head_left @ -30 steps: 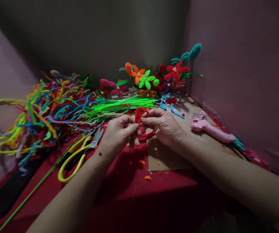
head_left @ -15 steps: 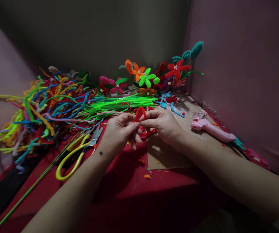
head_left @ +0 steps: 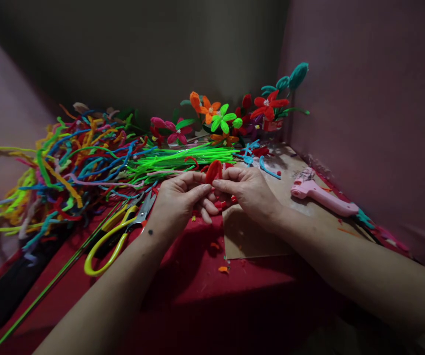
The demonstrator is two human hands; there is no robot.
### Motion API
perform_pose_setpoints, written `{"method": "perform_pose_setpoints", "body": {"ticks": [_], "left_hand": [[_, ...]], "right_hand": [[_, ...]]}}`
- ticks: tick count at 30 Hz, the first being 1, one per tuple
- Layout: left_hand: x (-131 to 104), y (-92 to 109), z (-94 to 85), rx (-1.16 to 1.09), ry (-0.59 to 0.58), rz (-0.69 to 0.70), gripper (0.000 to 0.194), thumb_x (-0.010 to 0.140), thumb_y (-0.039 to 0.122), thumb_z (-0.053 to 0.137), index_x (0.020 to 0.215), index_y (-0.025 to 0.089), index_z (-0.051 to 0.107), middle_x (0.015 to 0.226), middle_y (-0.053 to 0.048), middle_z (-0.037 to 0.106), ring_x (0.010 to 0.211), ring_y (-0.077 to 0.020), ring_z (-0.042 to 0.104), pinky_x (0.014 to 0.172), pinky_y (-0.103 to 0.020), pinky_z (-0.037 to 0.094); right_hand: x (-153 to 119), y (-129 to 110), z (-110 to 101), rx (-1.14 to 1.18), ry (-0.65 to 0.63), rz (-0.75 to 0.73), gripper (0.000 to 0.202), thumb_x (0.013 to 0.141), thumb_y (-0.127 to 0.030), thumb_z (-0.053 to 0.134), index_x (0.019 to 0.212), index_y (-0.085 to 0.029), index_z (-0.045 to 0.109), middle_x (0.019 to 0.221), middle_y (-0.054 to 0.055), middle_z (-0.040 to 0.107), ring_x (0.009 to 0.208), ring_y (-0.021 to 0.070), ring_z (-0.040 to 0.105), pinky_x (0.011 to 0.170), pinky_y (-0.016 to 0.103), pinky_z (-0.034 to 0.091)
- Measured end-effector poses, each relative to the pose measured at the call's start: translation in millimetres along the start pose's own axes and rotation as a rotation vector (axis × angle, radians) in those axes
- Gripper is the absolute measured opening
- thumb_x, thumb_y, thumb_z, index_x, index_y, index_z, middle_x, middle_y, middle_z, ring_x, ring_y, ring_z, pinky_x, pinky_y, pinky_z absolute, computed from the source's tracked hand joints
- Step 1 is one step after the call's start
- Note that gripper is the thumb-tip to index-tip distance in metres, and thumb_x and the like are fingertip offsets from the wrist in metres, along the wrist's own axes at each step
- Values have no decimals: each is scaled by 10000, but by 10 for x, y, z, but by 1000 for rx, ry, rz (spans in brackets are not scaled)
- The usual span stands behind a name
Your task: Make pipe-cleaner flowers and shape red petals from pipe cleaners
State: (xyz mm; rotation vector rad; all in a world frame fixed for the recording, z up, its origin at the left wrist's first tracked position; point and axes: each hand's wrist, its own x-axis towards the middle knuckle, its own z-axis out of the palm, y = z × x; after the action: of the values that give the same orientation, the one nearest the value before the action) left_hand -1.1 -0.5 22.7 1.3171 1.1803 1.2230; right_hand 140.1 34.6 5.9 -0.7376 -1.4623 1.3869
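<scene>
Between my two hands stands a red pipe cleaner (head_left: 214, 171) bent into a rounded petal shape. My left hand (head_left: 186, 193) pinches its left side low down, between thumb and forefinger, with the other fingers curled loosely below. My right hand (head_left: 251, 193) pinches the right side the same way. More red pipe cleaner shows under the fingers, partly hidden. A brown cardboard sheet (head_left: 253, 234) lies beneath my right hand. Scissors with yellow handles (head_left: 105, 268) rest left of my left wrist.
A tangled heap of coloured pipe cleaners (head_left: 75, 167) fills the left side. Bright green pipe cleaners (head_left: 186, 157) lie behind my hands. Finished pipe-cleaner flowers (head_left: 224, 118) stand at the back. A pink glue gun (head_left: 323, 197) lies to the right. Orange scraps (head_left: 223, 269) dot the red cloth (head_left: 197, 286).
The red loop, which showed an open gap in its middle, now looks filled and flatter. My fingers have shifted slightly around its base; both hands stay in nearly the same place.
</scene>
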Motion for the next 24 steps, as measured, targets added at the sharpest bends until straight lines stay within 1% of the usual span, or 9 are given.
{"method": "perform_pose_setpoints", "body": {"ticks": [2, 5, 7, 10, 12, 16, 19, 21, 24], "left_hand": [[-2, 0, 9, 6, -11, -29, 214, 665, 207, 673, 817, 120, 550, 587, -12, 625, 437, -166, 614, 332, -240, 489], [4, 0, 5, 10, -17, -55, 194, 657, 194, 677, 779, 120, 546, 570, -8, 619, 433, -168, 614, 332, -237, 484], [8, 3, -3, 27, -7, -67, 177, 659, 198, 679, 745, 119, 546, 565, -10, 620, 421, -158, 607, 334, -226, 477], [5, 12, -9, 64, -6, -79, 153, 676, 207, 667, 715, 116, 551, 576, -24, 635, 404, -142, 596, 332, -206, 459], [-3, 19, -9, 74, -20, -82, 144, 677, 208, 663, 716, 117, 558, 599, -37, 651, 400, -141, 594, 327, -206, 454], [-21, 36, -7, 108, -27, -82, 143, 672, 221, 672, 714, 126, 573, 543, -29, 641, 378, -146, 582, 311, -209, 445], [-28, 50, -18, 139, -27, -78, 148, 666, 230, 683, 698, 136, 574, 471, -4, 601, 361, -147, 571, 307, -204, 442], [-26, 55, -31, 152, -48, -60, 154, 664, 237, 688, 687, 139, 571, 476, -3, 602, 372, -148, 578, 324, -209, 459], [-17, 58, -54, 166, -99, -40, 157, 671, 247, 685, 677, 146, 565, 476, -7, 603, 383, -152, 586, 344, -218, 476]], "right_hand": [[25, 27, -32, -10, -29, 21, 214, 691, -234, 635, 525, -136, 543, 487, -23, 522, 441, 60, 431, 437, 207, 336], [72, 79, -87, 7, -139, 111, 233, 673, -283, 657, 533, -135, 544, 458, -27, 503, 410, 59, 415, 409, 205, 306], [92, 90, -107, 35, -170, 113, 216, 660, -302, 673, 579, -132, 567, 494, -25, 523, 433, 63, 438, 420, 201, 324], [107, 78, -108, 114, -92, 2, 192, 663, -307, 678, 705, -134, 605, 630, -8, 590, 527, 74, 496, 491, 202, 390], [118, 80, -102, 136, -24, -47, 181, 685, -308, 662, 706, -137, 608, 641, -5, 597, 534, 72, 493, 504, 203, 396], [142, 127, -97, 201, -9, 22, 177, 702, -304, 645, 648, -142, 597, 580, -10, 578, 481, 73, 477, 466, 210, 377], [136, 129, -83, 242, 0, 16, 177, 707, -285, 640, 629, -141, 573, 561, -18, 571, 466, 64, 475, 460, 199, 374], [121, 107, -65, 262, 13, 11, 176, 706, -269, 639, 616, -144, 552, 545, -24, 566, 458, 61, 475, 458, 193, 376], [98, 86, -32, 326, -10, 77, 171, 708, -264, 628, 619, -153, 534, 529, -27, 564, 443, 68, 480, 452, 200, 387]]}}
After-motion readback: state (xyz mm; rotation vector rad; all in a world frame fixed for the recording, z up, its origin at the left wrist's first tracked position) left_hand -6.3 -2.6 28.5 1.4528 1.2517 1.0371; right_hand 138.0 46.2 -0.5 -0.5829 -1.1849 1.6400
